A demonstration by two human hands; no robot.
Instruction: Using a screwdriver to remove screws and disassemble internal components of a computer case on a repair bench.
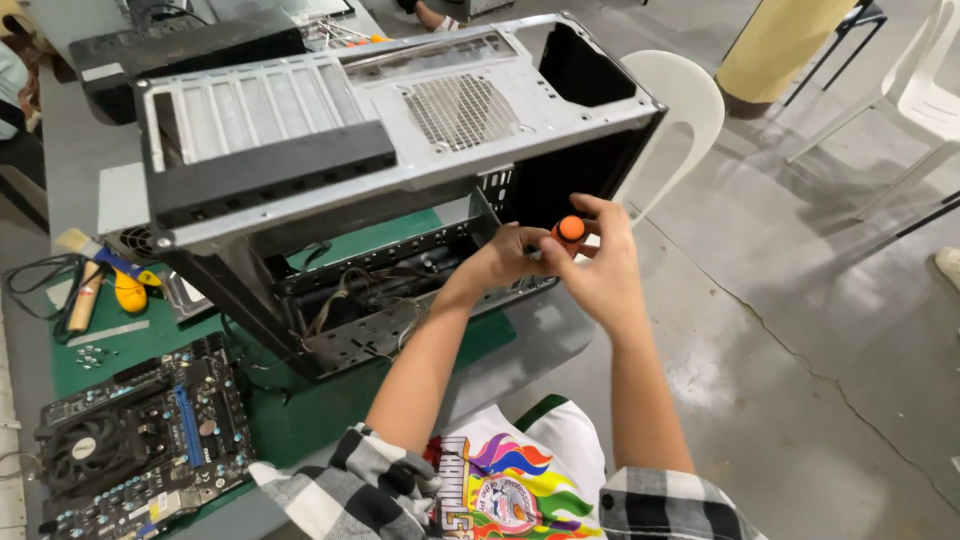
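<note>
Computer case [400, 130] on mat [300, 410], on its side; motherboard [140, 440] left-front of it; both hands [560, 255] with screwdriver [570, 230] at case's right edge; chair [680, 110] behind

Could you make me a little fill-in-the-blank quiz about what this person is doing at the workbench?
1. Both hands grip a screwdriver whose handle end is coloured ____.
2. The hands work at the edge of an opened metal computer ____, which lies on its side.
3. The bare motherboard rests on a mat coloured ____.
4. Behind the case stands a white plastic ____.

Missing words: orange; case; green; chair
</note>
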